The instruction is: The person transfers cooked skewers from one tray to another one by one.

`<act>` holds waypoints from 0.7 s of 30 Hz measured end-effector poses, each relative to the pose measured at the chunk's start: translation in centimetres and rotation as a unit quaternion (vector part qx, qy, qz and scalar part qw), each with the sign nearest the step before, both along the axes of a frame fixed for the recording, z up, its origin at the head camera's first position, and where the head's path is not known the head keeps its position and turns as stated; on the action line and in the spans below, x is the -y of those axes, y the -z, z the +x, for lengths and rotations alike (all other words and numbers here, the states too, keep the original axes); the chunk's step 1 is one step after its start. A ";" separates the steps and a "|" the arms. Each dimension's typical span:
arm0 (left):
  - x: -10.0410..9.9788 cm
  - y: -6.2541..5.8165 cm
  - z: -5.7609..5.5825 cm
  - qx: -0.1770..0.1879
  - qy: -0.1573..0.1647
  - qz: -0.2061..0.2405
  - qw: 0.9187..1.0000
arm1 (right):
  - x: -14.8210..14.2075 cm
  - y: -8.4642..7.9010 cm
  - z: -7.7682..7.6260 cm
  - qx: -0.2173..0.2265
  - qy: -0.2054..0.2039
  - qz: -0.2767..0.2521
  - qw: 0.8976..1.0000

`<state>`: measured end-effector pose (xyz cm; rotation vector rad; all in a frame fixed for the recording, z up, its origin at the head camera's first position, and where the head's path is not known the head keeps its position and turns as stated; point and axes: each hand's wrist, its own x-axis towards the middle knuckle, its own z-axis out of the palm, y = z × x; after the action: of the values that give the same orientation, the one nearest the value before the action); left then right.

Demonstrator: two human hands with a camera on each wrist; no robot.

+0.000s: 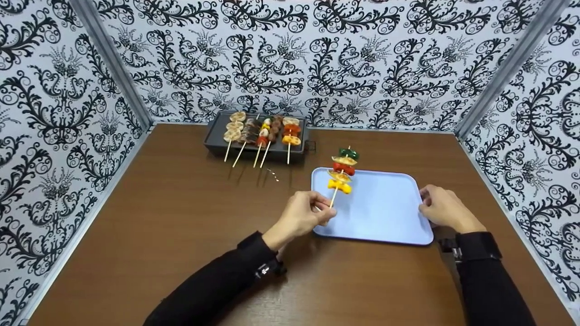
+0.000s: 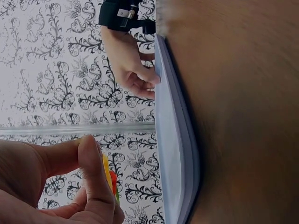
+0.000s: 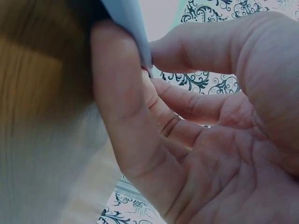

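My left hand (image 1: 308,210) pinches the bare stick end of a vegetable skewer (image 1: 342,170) threaded with green, red and yellow pieces. The skewer overlaps the left part of a light blue tray (image 1: 385,208) in the head view. At the tray's right edge, my right hand (image 1: 446,208) grips the rim, thumb on top and fingers beneath, as the right wrist view shows. In the left wrist view, the fingers hide most of the skewer, with only bits of yellow, red and green showing past them.
A dark grill pan (image 1: 213,136) stands at the back of the brown table (image 1: 181,217), bearing several skewers (image 1: 267,131) whose sticks jut over its front edge. Patterned wall panels (image 1: 344,68) enclose the table at the back and both sides.
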<state>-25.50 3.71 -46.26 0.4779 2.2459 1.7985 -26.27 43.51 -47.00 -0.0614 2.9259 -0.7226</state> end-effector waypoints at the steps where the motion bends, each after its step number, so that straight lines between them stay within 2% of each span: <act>1: -0.2 0.0 0.0 0.003 -0.001 -0.001 1.000 | 0.1 0.0 0.0 0.002 -0.001 -0.003 1.000; 12: -1.2 0.4 -0.2 0.011 0.004 -0.002 1.000 | 0.6 -0.2 0.2 0.006 -0.005 -0.021 1.000; 21: -2.4 1.0 -0.1 0.033 -0.001 -0.009 0.999 | 0.8 0.1 0.0 0.009 -0.001 -0.027 1.000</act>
<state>-25.64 6.12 -47.29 0.4074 2.2174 1.7673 -26.22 42.72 -47.06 -0.0619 2.8897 -0.7977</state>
